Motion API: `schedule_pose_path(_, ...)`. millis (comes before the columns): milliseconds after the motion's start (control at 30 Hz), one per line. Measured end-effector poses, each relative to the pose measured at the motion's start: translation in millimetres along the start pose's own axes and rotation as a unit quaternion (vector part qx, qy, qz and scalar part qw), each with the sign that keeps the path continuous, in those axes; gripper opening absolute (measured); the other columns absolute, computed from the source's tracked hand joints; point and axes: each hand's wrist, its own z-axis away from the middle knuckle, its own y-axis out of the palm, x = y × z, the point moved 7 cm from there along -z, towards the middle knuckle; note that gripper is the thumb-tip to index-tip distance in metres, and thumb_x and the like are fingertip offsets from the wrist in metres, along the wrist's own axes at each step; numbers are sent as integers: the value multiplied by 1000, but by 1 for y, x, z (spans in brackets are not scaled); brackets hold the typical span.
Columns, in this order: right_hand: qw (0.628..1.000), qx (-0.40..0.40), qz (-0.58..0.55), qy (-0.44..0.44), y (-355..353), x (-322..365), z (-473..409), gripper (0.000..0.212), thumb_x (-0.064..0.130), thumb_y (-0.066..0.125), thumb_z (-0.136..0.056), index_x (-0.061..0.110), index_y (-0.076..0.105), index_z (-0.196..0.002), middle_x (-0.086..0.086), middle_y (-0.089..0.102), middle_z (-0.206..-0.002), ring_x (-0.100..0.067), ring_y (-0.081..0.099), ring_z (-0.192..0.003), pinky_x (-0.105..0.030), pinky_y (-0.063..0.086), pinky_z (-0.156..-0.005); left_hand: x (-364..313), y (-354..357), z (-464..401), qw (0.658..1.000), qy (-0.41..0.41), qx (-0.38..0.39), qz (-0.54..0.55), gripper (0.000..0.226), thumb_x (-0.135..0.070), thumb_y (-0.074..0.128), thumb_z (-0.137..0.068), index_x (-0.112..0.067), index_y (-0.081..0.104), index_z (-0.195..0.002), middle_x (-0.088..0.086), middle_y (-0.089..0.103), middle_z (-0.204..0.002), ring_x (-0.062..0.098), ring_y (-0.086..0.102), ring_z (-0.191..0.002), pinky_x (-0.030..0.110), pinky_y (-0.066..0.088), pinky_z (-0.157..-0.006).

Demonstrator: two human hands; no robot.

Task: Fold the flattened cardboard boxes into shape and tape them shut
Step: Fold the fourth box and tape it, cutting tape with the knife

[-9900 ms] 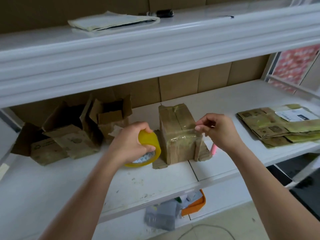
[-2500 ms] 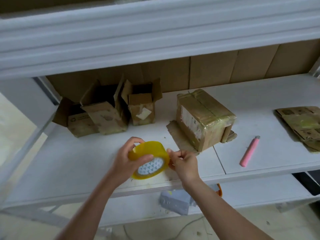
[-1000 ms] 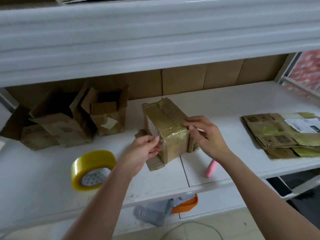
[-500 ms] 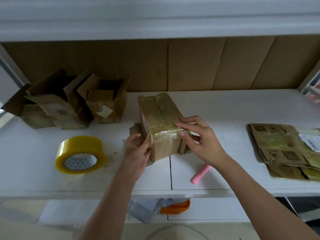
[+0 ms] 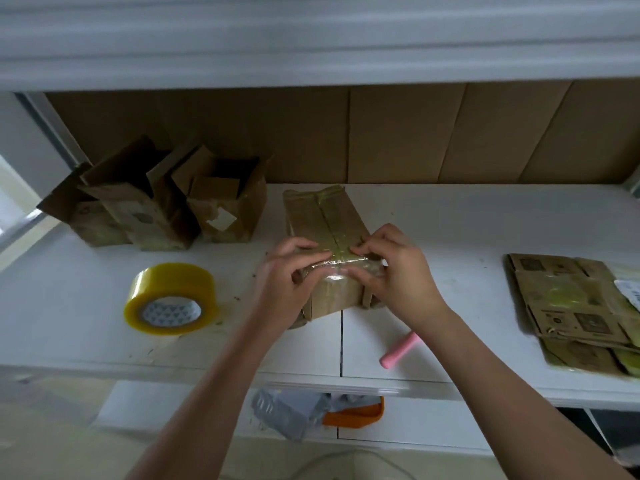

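At centre frame, on the white shelf [image 5: 450,237], the taped cardboard box [image 5: 323,220] stands with its near end toward me. My left hand [image 5: 287,282] and right hand [image 5: 394,275] curl over that near top edge, fingertips pressing the clear tape band so it sticks. Left of it the yellow tape roll [image 5: 171,299] lies within reach; flattened boxes [image 5: 568,306] wait at right, open boxes [image 5: 156,202] upper left.

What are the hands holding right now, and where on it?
Both hands, left and right, grip the taped box at its near top edge, fingers curled over the strip of clear tape there.
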Motion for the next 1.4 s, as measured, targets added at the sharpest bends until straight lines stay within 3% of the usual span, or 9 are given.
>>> schedule_pose_path(67, 1000, -6, 17, -1, 0, 1, 0, 32, 28, 85, -69, 5, 73, -89, -7, 59, -91, -19, 60, -71, -32, 51, -60, 2, 0, 2, 1000, 3, -5, -9, 31, -17, 77, -81, -13, 73, -111, -1, 65, -112, 15, 61, -103, 22, 50, -88)
schedule_pose_path(200, 998, -1, 67, -18, 5, 4, -2, 33, 33, 80, -73, 4, 71, -87, -10, 61, -91, -26, 63, -66, -25, 45, -59, 3, -1, 3, 999, 10, -15, -37, 35, -16, 82, -76, -13, 74, -110, 4, 69, -113, 21, 63, -103, 42, 53, -89)
schedule_pose_path(367, 996, -17, 76, -49, 5, 7, -2, 37, 39, 71, -80, 2, 69, -85, -12, 61, -89, -30, 63, -64, -31, 50, -56, 5, 0, 6, 997, 19, -45, -60, 35, -20, 85, -73, -12, 76, -106, 5, 71, -110, 22, 66, -98, 47, 56, -83)
schedule_pose_path(533, 988, -32, 120, -90, 10, 16, -3, 35, 30, 57, -94, 1, 63, -74, -11, 58, -76, -28, 53, -54, -24, 34, -52, 1, 0, 1, 994, 16, -95, -46, 19, -15, 81, -76, -10, 78, -94, 2, 75, -94, 11, 68, -84, 38, 58, -77)
schedule_pose_path(633, 994, -6, 86, -66, 7, 9, -6, 26, 26, 70, -87, 2, 66, -77, -9, 59, -80, -26, 58, -61, -27, 43, -54, -3, 0, -1, 996, 9, -83, -34, 18, -6, 82, -75, -9, 78, -93, 2, 75, -93, 11, 69, -84, 38, 59, -78)
schedule_pose_path(767, 998, 17, 64, -7, 8, 2, -6, 37, 32, 85, -68, 3, 69, -85, -7, 61, -90, -21, 61, -70, -29, 48, -58, -6, -4, -3, 998, 9, -36, -46, 25, -14, 83, -75, -9, 77, -99, 3, 74, -99, 13, 68, -92, 34, 56, -83)
schedule_pose_path(933, 1000, 3, -23, 19, 8, -8, -6, 16, 9, 82, -73, 3, 73, -85, -4, 62, -88, -16, 59, -75, -24, 46, -65, -4, -6, -4, 999, -28, -26, -38, 26, -13, 82, -77, -13, 77, -102, -3, 74, -103, 6, 65, -96, 23, 51, -89)
schedule_pose_path(1033, 995, 13, -98, 26, 3, -19, -5, 21, -1, 79, -74, 5, 76, -94, -7, 65, -92, -18, 63, -87, -17, 49, -76, -1, -5, -7, 999, -34, 10, -24, 27, -10, 78, -80, -17, 76, -105, -8, 72, -107, 1, 63, -99, 13, 47, -90)
schedule_pose_path(1400, 989, 48, -138, 6, 4, -24, -11, 28, -5, 75, -77, 7, 75, -102, -6, 69, -100, -20, 65, -98, -20, 50, -84, 8, -4, -8, 999, 0, 37, -14, 32, -4, 74, -82, -16, 72, -111, -16, 66, -108, -19, 57, -95, 1, 41, -86)
